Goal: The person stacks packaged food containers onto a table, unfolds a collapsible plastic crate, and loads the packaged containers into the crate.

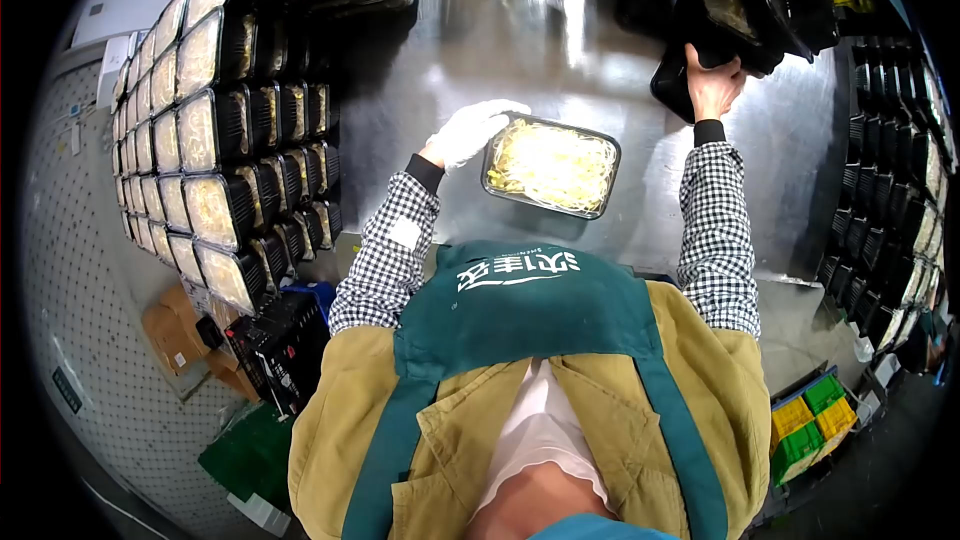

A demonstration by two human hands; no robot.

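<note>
Left of the steel table (pixel 430 60) I see stacked packs (pixel 212 210), then my gloved left hand (pixel 472 132) at the corner of the filled tray (pixel 553 168) mid-table, its pinch unclear. My right hand (pixel 715 90) touches black trays (pixel 672 82), finger grip hidden from me; a careless tug could topple them.

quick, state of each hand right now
Left hand: at the corner of the filled tray, grip cannot be told.
Right hand: at a black tray, fingers partly hidden, grip unclear.
</note>
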